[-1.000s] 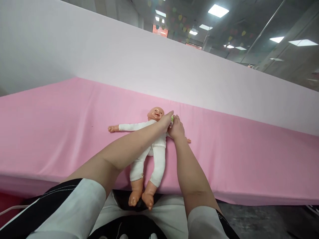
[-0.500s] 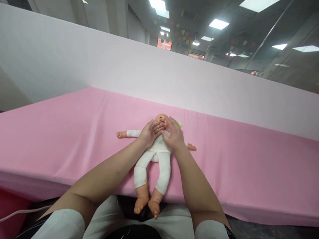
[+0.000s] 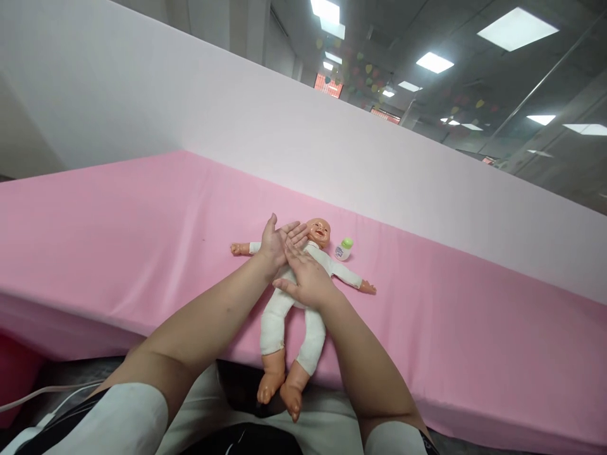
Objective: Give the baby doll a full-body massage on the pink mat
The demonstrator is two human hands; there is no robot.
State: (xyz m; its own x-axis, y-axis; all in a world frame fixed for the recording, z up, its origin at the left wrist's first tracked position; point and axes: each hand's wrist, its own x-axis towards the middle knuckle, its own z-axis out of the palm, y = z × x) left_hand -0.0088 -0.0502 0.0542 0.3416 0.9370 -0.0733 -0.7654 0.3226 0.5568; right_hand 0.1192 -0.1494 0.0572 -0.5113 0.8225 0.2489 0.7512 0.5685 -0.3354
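Note:
A baby doll (image 3: 293, 316) in a white suit lies on its back on the pink sheet (image 3: 118, 240), its bare feet hanging over the near edge. My left hand (image 3: 277, 243) is flat and open over the doll's chest and shoulder, fingers pointing toward its head. My right hand (image 3: 307, 278) lies palm down on the doll's belly, its fingertips meeting the left hand's. Neither hand holds anything. A small white bottle with a green cap (image 3: 344, 249) stands on the sheet just right of the doll's head.
A pale pink padded wall (image 3: 332, 145) rises behind the sheet. My white trousers and dark top fill the bottom edge. A white cable (image 3: 28, 398) runs at the lower left. Ceiling lights and glass partitions show above the wall.
Both hands let go of the small bottle beside the doll's head and moved back onto its chest and belly. The bottle now stands alone. The view shifted a little.

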